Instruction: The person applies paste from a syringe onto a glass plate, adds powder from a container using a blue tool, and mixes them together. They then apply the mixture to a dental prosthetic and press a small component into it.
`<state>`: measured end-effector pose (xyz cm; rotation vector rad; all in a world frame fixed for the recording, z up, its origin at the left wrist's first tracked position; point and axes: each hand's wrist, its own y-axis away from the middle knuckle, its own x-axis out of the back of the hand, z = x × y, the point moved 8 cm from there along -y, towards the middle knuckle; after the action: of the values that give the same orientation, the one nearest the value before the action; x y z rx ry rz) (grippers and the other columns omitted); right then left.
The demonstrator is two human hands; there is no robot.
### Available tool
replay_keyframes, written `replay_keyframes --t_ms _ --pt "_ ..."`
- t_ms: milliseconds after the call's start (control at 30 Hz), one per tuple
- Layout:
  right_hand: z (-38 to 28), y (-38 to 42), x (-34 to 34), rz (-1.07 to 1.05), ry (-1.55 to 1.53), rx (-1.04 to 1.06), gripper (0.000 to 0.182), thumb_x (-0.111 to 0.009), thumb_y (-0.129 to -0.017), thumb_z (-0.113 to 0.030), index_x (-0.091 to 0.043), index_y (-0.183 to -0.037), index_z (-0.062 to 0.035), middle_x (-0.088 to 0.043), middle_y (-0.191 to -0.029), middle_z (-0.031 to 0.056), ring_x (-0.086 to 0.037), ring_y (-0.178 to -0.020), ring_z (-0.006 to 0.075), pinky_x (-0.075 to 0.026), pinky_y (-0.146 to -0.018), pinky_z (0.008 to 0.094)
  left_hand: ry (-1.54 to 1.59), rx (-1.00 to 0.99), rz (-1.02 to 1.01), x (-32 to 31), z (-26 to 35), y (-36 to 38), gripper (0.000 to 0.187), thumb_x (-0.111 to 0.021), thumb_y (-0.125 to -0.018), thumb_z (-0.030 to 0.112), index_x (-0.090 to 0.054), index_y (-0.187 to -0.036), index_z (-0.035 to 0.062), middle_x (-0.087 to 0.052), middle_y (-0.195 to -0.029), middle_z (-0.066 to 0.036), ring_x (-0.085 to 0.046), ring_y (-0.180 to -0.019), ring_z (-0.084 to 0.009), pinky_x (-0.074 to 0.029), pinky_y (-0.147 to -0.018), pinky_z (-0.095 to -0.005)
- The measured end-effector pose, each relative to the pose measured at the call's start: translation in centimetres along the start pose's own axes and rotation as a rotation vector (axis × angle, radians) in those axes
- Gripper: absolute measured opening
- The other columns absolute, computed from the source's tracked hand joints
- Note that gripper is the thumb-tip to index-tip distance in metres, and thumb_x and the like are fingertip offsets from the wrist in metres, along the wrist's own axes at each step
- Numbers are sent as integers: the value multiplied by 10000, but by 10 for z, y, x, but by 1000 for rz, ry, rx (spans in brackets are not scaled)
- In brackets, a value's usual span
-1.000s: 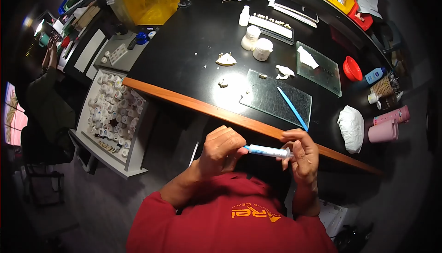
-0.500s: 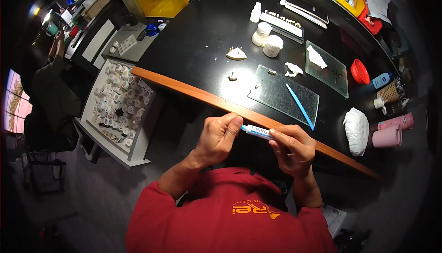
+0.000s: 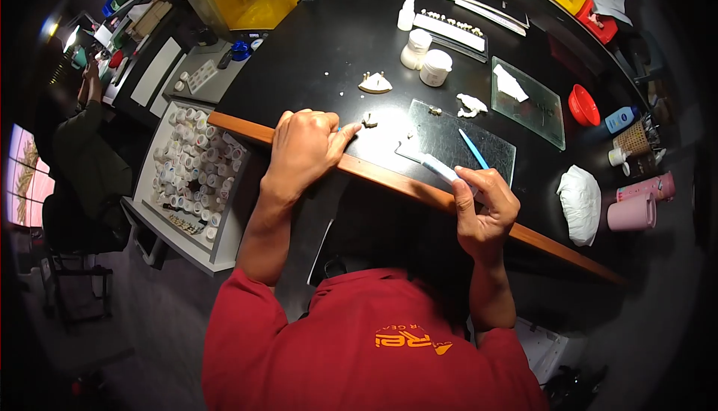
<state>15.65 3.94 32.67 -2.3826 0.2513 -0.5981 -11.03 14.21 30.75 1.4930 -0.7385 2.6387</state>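
Note:
My right hand [image 3: 486, 205] pinches a slim white-and-blue paste syringe [image 3: 440, 166] between thumb and fingers. The syringe points up and left, its tip over the near edge of a glass slab [image 3: 490, 145]. On the table's wooden edge rests my left hand [image 3: 305, 145], its fingers curled and thumb pressed in, with a bit of blue cap [image 3: 341, 128] showing. Just right of that thumb lies a small dental piece [image 3: 369, 121]. A blue stick-like tool [image 3: 473, 148] lies on the slab, partly hidden behind the syringe and right hand.
A plaster model [image 3: 375, 83] with pins stands behind the dental piece. Farther back are white jars [image 3: 435, 68] and a rack of small teeth [image 3: 449, 31]. To the right are another glass plate [image 3: 535, 115], a red bowl [image 3: 583, 105] and a white bag [image 3: 579, 205]. An open drawer [image 3: 196, 175] holds many jars.
My hands have come apart. The left hand moved up and left onto the table edge; the right tilted the syringe upward over the glass slab. The syringe's tip is now out of the left fingers.

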Motion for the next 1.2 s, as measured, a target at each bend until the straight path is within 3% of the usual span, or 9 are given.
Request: replay_keyframes --t_ms 100,200,233,367,633,1200 --pt "6 1 1 4 -3 -99 122 -768 -951 -47 -752 -1051 21 -667 -816 63 -555 -655 67 -405 -564 239 134 293 -207 4 -10 -6 530 -891 -836 376 -522 -635 53 -534 -602 -88 -544 -633 -245 -454 -675 -366" --pt "14 4 0 34 -43 -179 105 -761 -970 -65 -709 -1021 11 -640 -792 26 -515 -638 40 -372 -553 230 148 -3 40 11 6 -18 455 -913 -796 356 -583 -685 64 -605 -745 -58 -586 -735 -230 -459 -731 -366" --pt "17 6 -1 33 -59 -211 105 -758 -977 -71 -690 -1007 4 -633 -784 16 -510 -636 34 -370 -553 227 142 -69 125 8 8 -16 326 -927 -760 329 -724 -828 82 -647 -944 -30 -601 -928 -236 -433 -880 -384" --pt "19 1 -12 86 -186 -267 138 -745 -998 -90 -629 -957 -28 -608 -748 -15 -492 -613 22 -364 -549 220 104 -54 35 -11 3 -17 320 -933 -737 331 -845 -1009 188 -652 -1073 -8 -550 -1126 -241 -315 -1049 -425" --pt "9 -15 -51 -25 -130 -228 156 -718 -1011 -75 -601 -924 -19 -609 -682 28 -543 -606 62 -408 -556 254 159 -78 7 -3 5 -6 323 -955 -682 360 -869 -959 217 -608 -980 35 -551 -1069 -183 -293 -1046 -393" --pt "12 -23 -70 -106 -27 -258 186 -696 -1012 -36 -570 -881 1 -561 -712 51 -526 -630 79 -425 -586 266 218 -94 -4 -4 2 -9 313 -948 -675 331 -875 -957 219 -612 -955 34 -552 -997 -176 -311 -1029 -391"
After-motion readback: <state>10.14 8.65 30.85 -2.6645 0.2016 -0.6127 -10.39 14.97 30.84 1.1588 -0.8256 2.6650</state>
